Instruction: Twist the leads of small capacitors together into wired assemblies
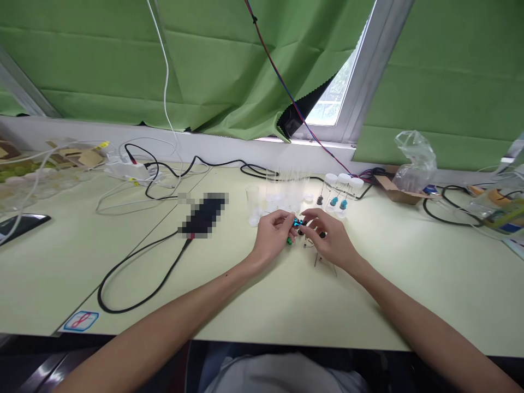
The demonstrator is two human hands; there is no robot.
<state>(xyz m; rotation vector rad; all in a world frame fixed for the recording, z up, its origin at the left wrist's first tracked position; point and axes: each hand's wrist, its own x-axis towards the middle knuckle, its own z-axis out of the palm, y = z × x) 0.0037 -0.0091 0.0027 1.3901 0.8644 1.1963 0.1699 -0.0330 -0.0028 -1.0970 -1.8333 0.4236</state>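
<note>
Small blue piece (297,222): pinched in fingertips of left hand (270,232), above tabletop (266,305). Right hand (332,236): fingers curled close to the piece, grip impossible to tell. Just below: green bit (289,240), thin rods (315,261). Just beyond, obstructing forward reach: clear tubes (286,188), 3 white caps (343,179). Leftward: blurred dark device (202,214), looped black cable (117,311). Rightward: cardboard box (403,191), plastic bag (417,158).

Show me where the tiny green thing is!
In the head view, the tiny green thing is right of centre, by the left hand, below the blue piece.
</note>
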